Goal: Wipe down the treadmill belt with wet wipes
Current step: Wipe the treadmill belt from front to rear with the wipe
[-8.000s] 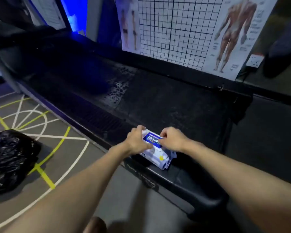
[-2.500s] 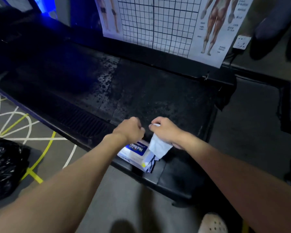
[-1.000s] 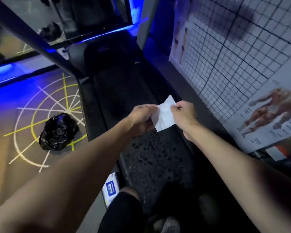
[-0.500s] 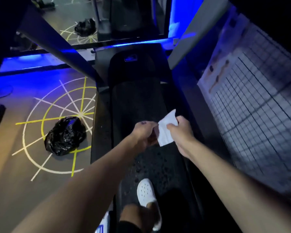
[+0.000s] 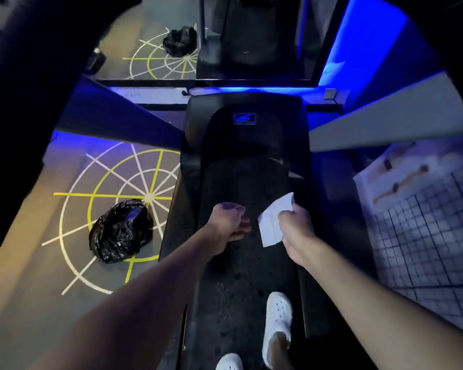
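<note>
A single wide-angle head-worn camera looks steeply down and forward along the treadmill belt (image 5: 241, 182) from standing height. Forearms enter from the bottom corners; the left hand (image 5: 229, 225) and right hand (image 5: 296, 227) sit near centre frame, white shoes (image 5: 277, 316) at the bottom edge, a mirror (image 5: 155, 54) across the top.

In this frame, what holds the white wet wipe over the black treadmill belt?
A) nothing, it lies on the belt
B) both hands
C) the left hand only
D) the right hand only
D: the right hand pinches the white wet wipe above the black treadmill belt, while the left hand is apart from it and holds nothing.
</note>
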Available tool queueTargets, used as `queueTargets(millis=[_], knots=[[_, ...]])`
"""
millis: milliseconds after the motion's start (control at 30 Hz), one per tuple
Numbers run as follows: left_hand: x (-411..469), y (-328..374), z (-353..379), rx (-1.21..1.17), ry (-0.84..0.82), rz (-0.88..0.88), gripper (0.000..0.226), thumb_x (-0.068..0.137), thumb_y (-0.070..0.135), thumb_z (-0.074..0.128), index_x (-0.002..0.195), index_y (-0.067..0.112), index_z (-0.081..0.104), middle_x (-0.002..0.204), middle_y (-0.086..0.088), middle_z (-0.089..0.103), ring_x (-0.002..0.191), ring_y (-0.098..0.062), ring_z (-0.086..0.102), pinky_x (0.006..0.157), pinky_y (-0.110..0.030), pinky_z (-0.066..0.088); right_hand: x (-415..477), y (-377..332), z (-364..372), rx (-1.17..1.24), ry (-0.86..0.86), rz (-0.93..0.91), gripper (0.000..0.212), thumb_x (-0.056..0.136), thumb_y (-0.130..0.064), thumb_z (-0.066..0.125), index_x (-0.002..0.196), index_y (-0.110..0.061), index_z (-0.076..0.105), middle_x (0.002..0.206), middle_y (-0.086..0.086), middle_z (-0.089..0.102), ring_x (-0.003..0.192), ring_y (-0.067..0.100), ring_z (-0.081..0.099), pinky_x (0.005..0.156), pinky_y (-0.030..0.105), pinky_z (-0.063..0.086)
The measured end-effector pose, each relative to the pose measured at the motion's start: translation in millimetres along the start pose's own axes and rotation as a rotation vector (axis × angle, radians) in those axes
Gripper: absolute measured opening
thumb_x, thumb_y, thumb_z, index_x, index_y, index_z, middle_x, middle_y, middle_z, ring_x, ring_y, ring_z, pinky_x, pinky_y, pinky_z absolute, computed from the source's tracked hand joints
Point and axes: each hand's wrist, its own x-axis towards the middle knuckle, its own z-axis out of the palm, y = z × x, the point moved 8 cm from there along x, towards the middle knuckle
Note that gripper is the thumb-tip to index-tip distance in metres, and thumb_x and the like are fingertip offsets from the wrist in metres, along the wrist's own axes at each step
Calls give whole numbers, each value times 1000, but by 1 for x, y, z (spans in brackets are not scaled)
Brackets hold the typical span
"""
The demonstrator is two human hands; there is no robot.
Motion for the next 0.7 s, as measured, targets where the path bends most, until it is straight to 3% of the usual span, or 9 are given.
queueTargets(millis=[67,300,400,533,700], knots=[[26,23,1,7,33,18,18,100,19,43,105,14,59,93,-8,67,74,-22,66,69,-32,52,27,-24,15,-29,-47,8,70,73,-14,35,139,-29,51,140,-1,56,127,23,54,107,47,45],[135,69,-9,56,114,60,19,100,20,45,85,19,57,81,-4,64,70,-20,61,63,-29,49,138,-78,60,-136,-78,-22,62,95,-6,35,151,-33,35,153,-10,38,139,20,38,115,43,33],[190,77,-19,109,118,76,20,98,18,45,82,19,57,75,-2,61,63,-18,58,58,-27,43,189,-83,84,-169,-72,-13,65,93,-8,35,151,-38,34,152,-14,38,134,19,42,114,43,37],[282,81,-37,226,133,107,21,93,18,47,75,18,59,75,-5,64,64,-21,58,57,-29,43,276,-77,125,-176,-97,-16,72,87,-3,32,152,-34,35,151,-7,43,135,20,44,115,45,36],[420,60,-40,417,156,158,13,87,20,52,80,23,62,78,1,66,70,-20,62,61,-28,49,403,-35,171,-184,-108,5,69,91,-1,30,152,-32,35,146,-10,45,130,20,49,114,44,37]])
